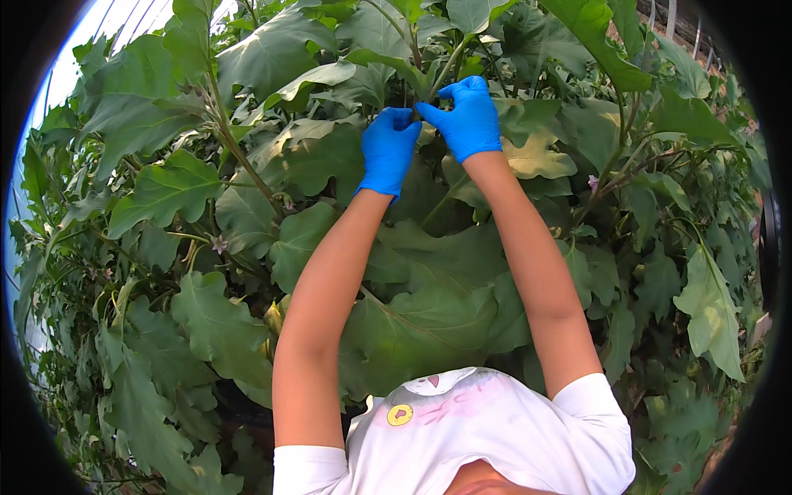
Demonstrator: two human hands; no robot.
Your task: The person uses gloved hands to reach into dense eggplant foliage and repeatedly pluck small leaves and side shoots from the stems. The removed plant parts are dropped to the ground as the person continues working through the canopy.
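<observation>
My left hand (388, 150), in a blue disposable glove, is at the upper middle of the view, its fingers curled and its thumb bent beside an eggplant stem (445, 71). Just to its right is my right hand (471, 120), gloved the same way. Its thumb points at the left fingertips and its index finger bends toward the stem, with a gap between the two. Leaves and fingers hide the contact, so what either hand pinches cannot be made out. Below the hands spreads a broad, lobed eggplant leaf (427, 322).
Dense eggplant foliage surrounds both arms. A leafy branch (238, 151) leans up at the left, and a pale purple flower (219, 244) sits lower down. Another flower (593, 183) shows at the right. A yellowed leaf (539, 154) lies behind my right wrist. Bright greenhouse film (133, 21) is at upper left.
</observation>
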